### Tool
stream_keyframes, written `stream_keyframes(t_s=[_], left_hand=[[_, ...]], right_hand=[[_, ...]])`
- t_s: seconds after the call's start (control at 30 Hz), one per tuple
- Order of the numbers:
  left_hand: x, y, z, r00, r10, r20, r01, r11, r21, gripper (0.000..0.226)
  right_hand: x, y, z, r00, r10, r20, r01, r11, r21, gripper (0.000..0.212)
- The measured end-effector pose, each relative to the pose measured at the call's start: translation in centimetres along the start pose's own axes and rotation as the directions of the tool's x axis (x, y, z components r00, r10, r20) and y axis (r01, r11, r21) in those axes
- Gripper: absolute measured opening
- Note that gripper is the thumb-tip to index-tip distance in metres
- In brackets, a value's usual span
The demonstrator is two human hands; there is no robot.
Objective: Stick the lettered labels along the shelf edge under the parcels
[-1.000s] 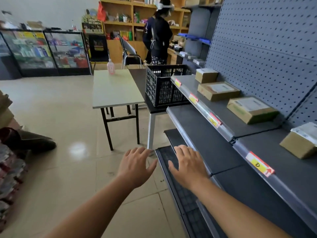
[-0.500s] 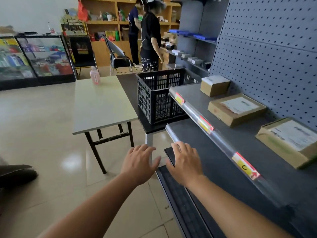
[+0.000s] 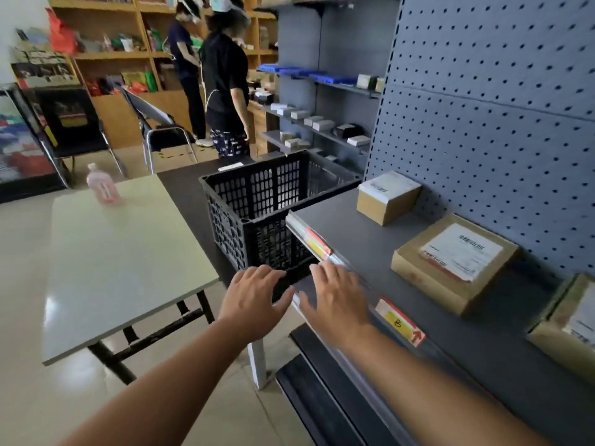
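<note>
Grey sheet metal formed the shelf (image 3: 363,226), whose front edge carried a clear label strip (image 3: 351,268) running from upper left to lower right. Two labels sat in that strip: a red-and-yellow label (image 3: 317,244) near the far end, its letter unreadable, and a label marked B (image 3: 399,321) nearer the camera, below the flat parcel (image 3: 454,262). A small box parcel (image 3: 388,196) stood farther back on the shelf, apart from the flat one. A third parcel (image 3: 566,326) was cut off by the right frame edge.

Beyond the far shelf end stood a black crate (image 3: 257,214) on a dark desk (image 3: 183,191). A pale green desk (image 3: 119,259) adjoined it on the left, with open floor (image 3: 29,397) beside it. A lower shelf (image 3: 325,391) projected beneath the arms.

The left hand (image 3: 254,300) hovered in front of the crate, fingers spread and relaxed, holding nothing. The right hand (image 3: 338,294) was likewise flat and spread, empty, its fingertips at the label strip between the two labels; whether they actually touched it could not be told because of motion blur.

A pink bottle (image 3: 101,186) on the pale desk was blurred. Two persons (image 3: 209,75) stood at the rear shelving, partly overlapping.
</note>
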State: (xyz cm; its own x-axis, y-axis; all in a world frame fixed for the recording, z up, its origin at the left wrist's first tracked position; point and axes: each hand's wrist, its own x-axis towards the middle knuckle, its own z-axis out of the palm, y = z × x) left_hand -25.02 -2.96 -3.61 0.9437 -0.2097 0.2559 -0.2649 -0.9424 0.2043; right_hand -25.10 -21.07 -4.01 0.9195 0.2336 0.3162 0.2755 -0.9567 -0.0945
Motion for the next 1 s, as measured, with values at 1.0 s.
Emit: stream_keyframes(t_s=[1.0], left_hand=[[21.0, -8.0, 4.9, 0.611, 0.768, -0.193, -0.787, 0.563, -0.253, 0.030]], right_hand=[[9.7, -7.8, 3.3, 0.686, 0.692, -0.226, -0.726, 0.624, -0.290, 0.041]])
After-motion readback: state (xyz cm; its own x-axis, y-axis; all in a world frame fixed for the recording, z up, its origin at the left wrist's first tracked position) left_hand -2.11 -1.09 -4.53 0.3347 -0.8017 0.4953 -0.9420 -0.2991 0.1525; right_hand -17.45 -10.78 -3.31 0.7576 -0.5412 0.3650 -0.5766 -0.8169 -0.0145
